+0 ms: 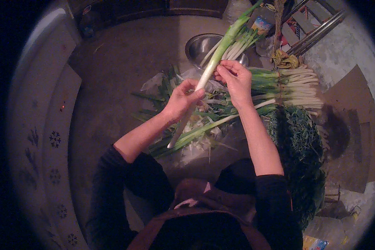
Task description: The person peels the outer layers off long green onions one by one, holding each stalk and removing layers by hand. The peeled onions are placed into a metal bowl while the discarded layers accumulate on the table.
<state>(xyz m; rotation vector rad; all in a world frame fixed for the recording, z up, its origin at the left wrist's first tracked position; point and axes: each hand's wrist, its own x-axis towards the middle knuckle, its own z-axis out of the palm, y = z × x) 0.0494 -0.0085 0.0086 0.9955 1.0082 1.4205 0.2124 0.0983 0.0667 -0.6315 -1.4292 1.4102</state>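
Observation:
My left hand [185, 98] is closed round the white stalk of a long green onion [217, 57], which slants up to the right. The fingertips of my right hand [236, 79] pinch at its side, higher up where the white turns green. Behind it, several peeled green onions [236, 50] rest across a steel bowl [195, 47]. Below my hands lie onion leaves and peeled skins [195, 150] in a loose heap. Another green onion [225, 120] lies slantwise over them. Tied bundles of green onions [300, 89] lie to the right of my right hand.
A large heap of leafy greens [300, 143] stands right of my right forearm. Flattened cardboard [351, 125] lies beyond it. A metal-framed rack [315, 31] and a broom [278, 31] are at the upper right. A white panel with snowflake patterns [47, 125] curves along the left.

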